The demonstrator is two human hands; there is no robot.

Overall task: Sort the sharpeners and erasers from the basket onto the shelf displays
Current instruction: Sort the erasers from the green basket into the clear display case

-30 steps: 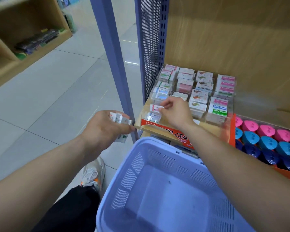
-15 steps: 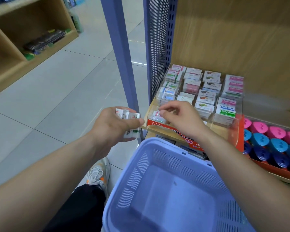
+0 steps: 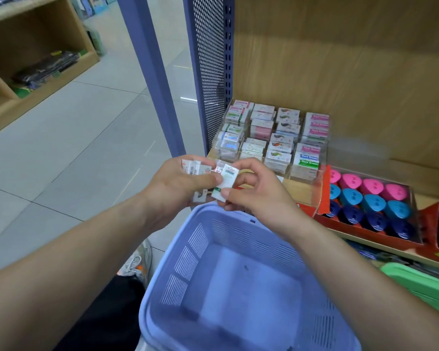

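Note:
My left hand (image 3: 178, 184) grips a small stack of wrapped erasers (image 3: 195, 169) above the far rim of the lilac basket (image 3: 188, 252). My right hand (image 3: 256, 191) pinches one white eraser with a green end (image 3: 226, 182) at the edge of that stack, between thumb and fingers. Behind my hands, on the wooden shelf, stands the clear eraser display (image 3: 274, 138) with rows of packed erasers. To its right sits a red tray of pink, blue and navy sharpeners (image 3: 368, 206). The basket's bottom looks bare.
A blue perforated upright (image 3: 208, 72) and a blue post (image 3: 150, 72) stand left of the shelf. A wooden back panel (image 3: 340, 59) rises behind the displays. A green basket (image 3: 421, 285) shows at lower right. Tiled floor and another wooden shelf unit (image 3: 23, 59) lie to the left. My shoe (image 3: 134, 262) is beside the basket.
My right hand has drawn back from the eraser display to my left hand and now pinches an eraser from the stack. The view shifted left and closer.

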